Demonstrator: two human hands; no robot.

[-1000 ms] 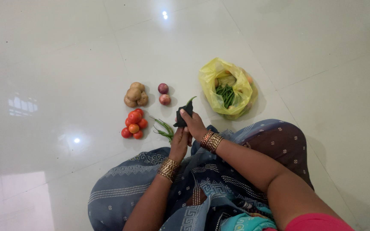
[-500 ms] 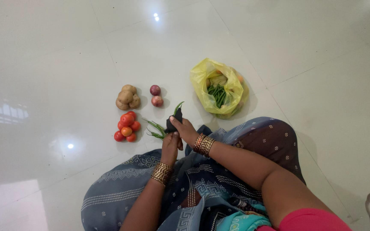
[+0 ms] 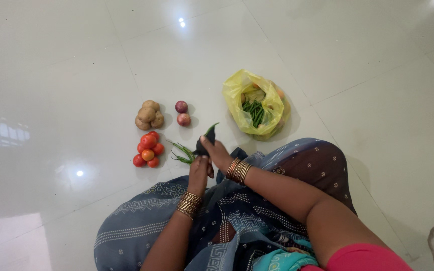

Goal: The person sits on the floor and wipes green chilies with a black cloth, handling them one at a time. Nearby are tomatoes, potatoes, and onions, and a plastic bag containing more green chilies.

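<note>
Both hands meet over the floor just in front of the person's lap. The right hand (image 3: 217, 153) grips a small dark eggplant (image 3: 204, 143), fingers closed around its body, the green stem pointing up and away toward the far right. The left hand (image 3: 198, 173) comes up from below with its fingers curled at the lower end of the eggplant; whether it clamps the eggplant or only steadies it cannot be told, as the contact is hidden.

The eggplant is held off the tiles, directly above a few green chillies (image 3: 181, 152) lying on the floor. Left of these sits a cluster of tomatoes (image 3: 147, 149); farther off lie a pile of potatoes (image 3: 149, 115) and two onions (image 3: 182, 113). A yellow plastic bag (image 3: 237, 90), open with green beans (image 3: 253, 111) showing, lies at the far right.

Assessment: a sound grip here keeps the right hand around the thick body, not the stem. The eggplant is best set down on bare tile beside the chillies, apart from them, so the groups stay separate.
</note>
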